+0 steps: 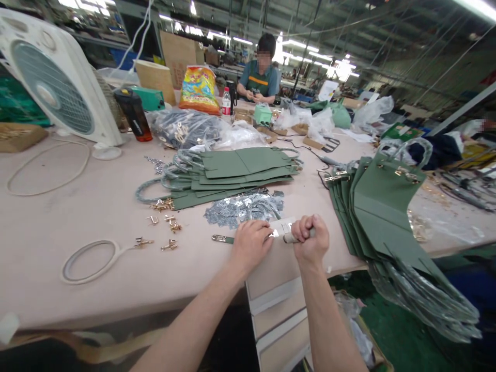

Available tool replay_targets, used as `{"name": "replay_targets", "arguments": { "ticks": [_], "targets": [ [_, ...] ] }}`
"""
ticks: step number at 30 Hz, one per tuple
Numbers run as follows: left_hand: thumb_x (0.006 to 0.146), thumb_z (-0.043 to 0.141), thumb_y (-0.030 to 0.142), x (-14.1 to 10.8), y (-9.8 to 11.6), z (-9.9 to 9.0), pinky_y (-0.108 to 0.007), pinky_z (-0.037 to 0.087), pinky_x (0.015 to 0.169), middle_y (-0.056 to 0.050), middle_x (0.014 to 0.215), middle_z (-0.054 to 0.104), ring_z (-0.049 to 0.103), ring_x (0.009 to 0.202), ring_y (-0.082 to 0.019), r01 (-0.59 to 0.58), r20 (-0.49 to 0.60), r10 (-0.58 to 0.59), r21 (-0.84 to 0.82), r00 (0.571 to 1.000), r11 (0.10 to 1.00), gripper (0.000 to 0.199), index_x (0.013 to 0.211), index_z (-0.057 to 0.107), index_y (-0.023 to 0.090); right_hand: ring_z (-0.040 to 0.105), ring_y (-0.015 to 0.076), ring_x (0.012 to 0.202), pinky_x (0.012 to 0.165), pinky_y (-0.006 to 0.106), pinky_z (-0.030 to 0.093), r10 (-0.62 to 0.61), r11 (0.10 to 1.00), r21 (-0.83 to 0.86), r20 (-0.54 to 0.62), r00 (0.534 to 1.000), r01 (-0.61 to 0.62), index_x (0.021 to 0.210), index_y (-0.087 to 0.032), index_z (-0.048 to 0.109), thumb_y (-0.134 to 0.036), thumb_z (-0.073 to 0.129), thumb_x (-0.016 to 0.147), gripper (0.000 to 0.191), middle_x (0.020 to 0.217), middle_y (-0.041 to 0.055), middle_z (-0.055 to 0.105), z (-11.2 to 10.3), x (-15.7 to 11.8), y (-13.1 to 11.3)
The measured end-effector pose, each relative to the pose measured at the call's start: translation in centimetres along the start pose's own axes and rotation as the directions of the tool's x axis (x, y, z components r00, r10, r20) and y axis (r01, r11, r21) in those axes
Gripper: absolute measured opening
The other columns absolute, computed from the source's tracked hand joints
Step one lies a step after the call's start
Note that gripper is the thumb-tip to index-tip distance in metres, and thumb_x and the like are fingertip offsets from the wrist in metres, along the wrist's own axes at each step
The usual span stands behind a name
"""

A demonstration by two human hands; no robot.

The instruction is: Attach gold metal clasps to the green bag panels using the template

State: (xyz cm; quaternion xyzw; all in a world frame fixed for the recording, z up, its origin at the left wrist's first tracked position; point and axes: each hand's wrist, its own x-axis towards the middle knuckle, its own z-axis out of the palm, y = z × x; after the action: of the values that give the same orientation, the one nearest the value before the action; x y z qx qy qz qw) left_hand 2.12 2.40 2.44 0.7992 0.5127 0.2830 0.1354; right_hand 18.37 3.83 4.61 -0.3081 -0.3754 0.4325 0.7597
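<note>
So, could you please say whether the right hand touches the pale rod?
Touching: the head view shows the right hand wrapped around the pale rod, end protruding.

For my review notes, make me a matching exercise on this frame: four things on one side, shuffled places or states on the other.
1. Left hand
2. Right hand
3. Heap of grey metal plates
4. Pale tape roll

A. Lying flat, its loose end out toward gold-coloured clasps
B. Closed in a fist around a cylindrical handle
C. Just on the near side of the stack of green panels
D. Resting palm-down over a narrow green strip

Pairs: 1-D, 2-B, 3-C, 4-A
</note>
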Motion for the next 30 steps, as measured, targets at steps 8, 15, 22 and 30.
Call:
{"name": "replay_targets", "arguments": {
  "ticks": [8,15,22,30],
  "targets": [
    [0.104,0.054,0.032,-0.4,-0.6,0.2,-0.043,0.039,0.104,0.0,0.128,0.071,0.057,0.12,-0.023,-0.054,0.004,0.054,0.051,0.999,0.997,0.024,0.12,0.072,0.033,0.027,0.0071,0.038,0.041,0.022,0.024,-0.039,0.999,-0.022,0.021,0.999,0.039,0.063,-0.022,0.046,-0.038,0.06,0.095,0.038,0.048,-0.0095,0.032,1.0,-0.4,2.5],
    [0.105,0.053,0.033,-0.4,-1.0,0.5,-0.045,0.038,0.105,-0.001,0.125,0.071,0.057,0.118,-0.024,-0.064,-0.008,0.064,0.022,0.998,0.998,0.025,0.121,0.071,0.031,0.023,0.0074,0.037,0.042,0.023,0.025,-0.09,0.995,-0.04,0.025,0.996,0.091,0.065,-0.022,0.044,-0.038,0.057,0.097,0.038,0.048,-0.0099,0.03,0.8,-1.0,2.9],
    [0.105,0.052,0.032,-0.3,-1.2,0.4,-0.045,0.039,0.102,-0.002,0.12,0.072,0.058,0.114,-0.024,-0.048,-0.002,0.048,-0.018,0.999,0.999,0.025,0.121,0.07,0.03,0.021,0.0086,0.037,0.043,0.025,0.025,-0.187,0.981,-0.061,-0.031,0.982,0.185,0.065,-0.024,0.044,-0.039,0.054,0.098,0.037,0.048,-0.0098,0.028,0.7,-1.4,3.6],
    [0.105,0.053,0.032,-0.2,-1.5,0.4,-0.045,0.039,0.102,-0.001,0.117,0.073,0.058,0.112,-0.025,-0.032,0.008,0.033,-0.05,0.999,0.998,0.023,0.12,0.07,0.03,0.019,0.0092,0.039,0.045,0.026,0.026,-0.211,0.973,-0.095,0.008,0.977,0.211,0.067,-0.024,0.044,-0.036,0.049,0.099,0.034,0.051,-0.0093,0.026,0.9,-2.0,3.8]
  ]
}}
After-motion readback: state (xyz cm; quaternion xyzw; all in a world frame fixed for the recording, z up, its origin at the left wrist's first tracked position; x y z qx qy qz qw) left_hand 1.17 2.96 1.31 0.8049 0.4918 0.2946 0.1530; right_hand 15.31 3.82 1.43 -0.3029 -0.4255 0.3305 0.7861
